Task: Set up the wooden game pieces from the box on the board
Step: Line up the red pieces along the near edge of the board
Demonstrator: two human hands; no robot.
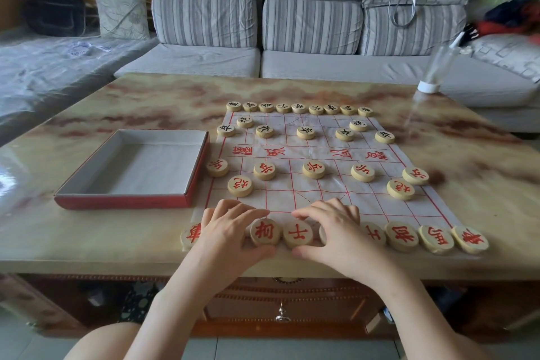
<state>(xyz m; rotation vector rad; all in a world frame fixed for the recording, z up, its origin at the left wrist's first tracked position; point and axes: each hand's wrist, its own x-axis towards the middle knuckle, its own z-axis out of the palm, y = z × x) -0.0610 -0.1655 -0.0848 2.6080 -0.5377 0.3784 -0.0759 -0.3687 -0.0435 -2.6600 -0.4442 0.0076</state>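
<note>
A white paper board with a red grid lies on the marble table. Round wooden pieces with black characters fill its far rows. Red-character pieces stand in the middle rows and along the near edge. My left hand rests on the near row, its fingers and thumb around one red-lettered piece and covering another. My right hand lies over the row's centre, fingertips and thumb touching a neighbouring red piece; a piece under the palm is mostly hidden. The box sits empty to the left.
An upside-down clear glass bottle with a white cap stands at the table's far right corner. A grey striped sofa runs behind the table. The table's front edge is just below the near row of pieces.
</note>
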